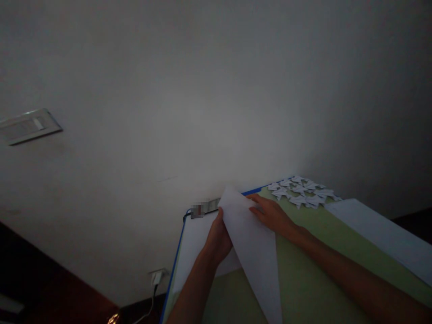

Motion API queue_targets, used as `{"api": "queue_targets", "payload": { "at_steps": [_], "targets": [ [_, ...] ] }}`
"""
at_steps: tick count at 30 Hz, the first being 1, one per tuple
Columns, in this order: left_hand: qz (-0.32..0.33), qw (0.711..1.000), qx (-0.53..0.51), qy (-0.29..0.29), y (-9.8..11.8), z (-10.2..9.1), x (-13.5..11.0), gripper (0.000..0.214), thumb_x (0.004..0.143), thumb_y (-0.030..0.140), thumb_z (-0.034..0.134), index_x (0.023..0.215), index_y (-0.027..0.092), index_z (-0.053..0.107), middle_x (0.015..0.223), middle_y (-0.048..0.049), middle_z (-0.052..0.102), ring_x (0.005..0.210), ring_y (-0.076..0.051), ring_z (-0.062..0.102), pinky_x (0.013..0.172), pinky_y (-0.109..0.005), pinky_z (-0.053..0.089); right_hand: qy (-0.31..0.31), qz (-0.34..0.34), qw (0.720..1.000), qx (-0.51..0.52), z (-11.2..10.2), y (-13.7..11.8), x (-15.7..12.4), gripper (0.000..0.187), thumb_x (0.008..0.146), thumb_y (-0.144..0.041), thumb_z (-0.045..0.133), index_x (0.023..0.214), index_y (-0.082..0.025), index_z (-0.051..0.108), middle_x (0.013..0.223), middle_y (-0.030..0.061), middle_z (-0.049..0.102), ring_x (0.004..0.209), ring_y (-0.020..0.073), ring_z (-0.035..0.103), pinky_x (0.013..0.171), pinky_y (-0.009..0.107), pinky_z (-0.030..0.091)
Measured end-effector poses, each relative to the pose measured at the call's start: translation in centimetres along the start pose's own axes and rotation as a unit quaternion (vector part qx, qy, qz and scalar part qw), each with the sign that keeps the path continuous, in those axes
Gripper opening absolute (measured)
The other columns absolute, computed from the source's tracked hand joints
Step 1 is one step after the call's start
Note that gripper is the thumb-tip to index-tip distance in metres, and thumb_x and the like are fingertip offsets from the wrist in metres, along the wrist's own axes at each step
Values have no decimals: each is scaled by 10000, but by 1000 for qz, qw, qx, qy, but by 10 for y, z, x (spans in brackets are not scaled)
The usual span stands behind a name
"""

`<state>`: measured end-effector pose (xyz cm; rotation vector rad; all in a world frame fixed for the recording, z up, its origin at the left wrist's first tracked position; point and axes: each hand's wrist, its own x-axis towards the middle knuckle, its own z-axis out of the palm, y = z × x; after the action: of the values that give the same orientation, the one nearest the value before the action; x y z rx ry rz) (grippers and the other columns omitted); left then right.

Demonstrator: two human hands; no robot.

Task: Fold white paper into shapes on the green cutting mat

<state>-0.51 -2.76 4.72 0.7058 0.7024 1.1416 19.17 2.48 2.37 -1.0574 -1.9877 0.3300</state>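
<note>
A white sheet of paper [251,252] is raised off the table, tapering to a peak at the top, with its lower end running out of the bottom of the view. My left hand [218,238] grips its left edge, thumb at the edge and the other fingers hidden behind it. On the upper right edge is my right hand [272,216], one finger reaching along the far side and another digit lying against the paper's face. Beneath the left hand, more white paper [191,252] lies flat.
Several small folded paper pieces [299,191] cluster at the table's back right. White paper [381,236] lies along the right side. A dark flat object [212,206], partly blurred, sits by the wall. The green tabletop [310,288] has a blue edge. A plug [157,278] is at lower left.
</note>
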Motion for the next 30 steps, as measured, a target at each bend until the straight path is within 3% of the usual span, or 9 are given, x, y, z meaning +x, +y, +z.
{"api": "queue_targets", "payload": {
  "at_steps": [5,8,13,16,22,26,30],
  "targets": [
    [17,998,-55,-32,3,4,-3,440,963,470,547,1113,82,689,1042,-153,752,1035,-295,698,1035,-421,482,-13,-10,999,-32,0,-20,-5,277,986,-210,422,1192,-197,607,1156,89,724,1060,240,691,941,386,509],
    [21,995,-85,-48,8,6,-7,353,943,425,585,1026,103,702,949,-125,755,946,-280,712,992,-427,504,-19,-41,997,-65,1,-34,-10,311,991,-207,419,1238,-189,607,1187,105,717,1071,245,684,956,403,509],
    [31,991,-134,2,14,2,-9,291,918,429,621,923,149,699,846,-88,737,776,-241,707,872,-419,549,-3,-124,989,-83,5,-50,-17,376,989,-206,447,1341,-176,576,1237,125,692,1142,265,630,1022,464,478],
    [70,987,-142,21,16,3,-9,326,935,486,588,1012,190,699,899,-66,733,818,-224,707,898,-409,543,12,-118,991,-69,7,-55,-20,408,994,-306,499,1384,-193,534,1226,128,680,1123,286,618,988,494,487],
    [156,987,-19,11,12,17,-14,498,942,589,510,1272,239,639,1184,-122,709,1216,-314,620,1033,-448,487,52,-73,995,-32,9,-65,-26,755,883,-498,645,1516,-197,365,1267,159,595,1160,320,568,990,525,485],
    [217,962,162,4,3,21,-16,605,938,661,448,1336,233,602,1291,-140,667,1346,-350,522,1066,-527,462,34,-86,995,-32,6,-68,-27,843,793,-357,705,1542,-240,337,1382,158,498,1258,326,508,1045,523,458],
    [269,927,261,20,-5,19,-17,534,947,610,493,1394,325,551,1478,-93,540,1461,-324,387,1122,-556,408,25,-107,994,-25,3,-64,-24,843,774,-190,650,1547,-239,316,1426,145,486,1313,316,475,1091,526,424]
  ]
}}
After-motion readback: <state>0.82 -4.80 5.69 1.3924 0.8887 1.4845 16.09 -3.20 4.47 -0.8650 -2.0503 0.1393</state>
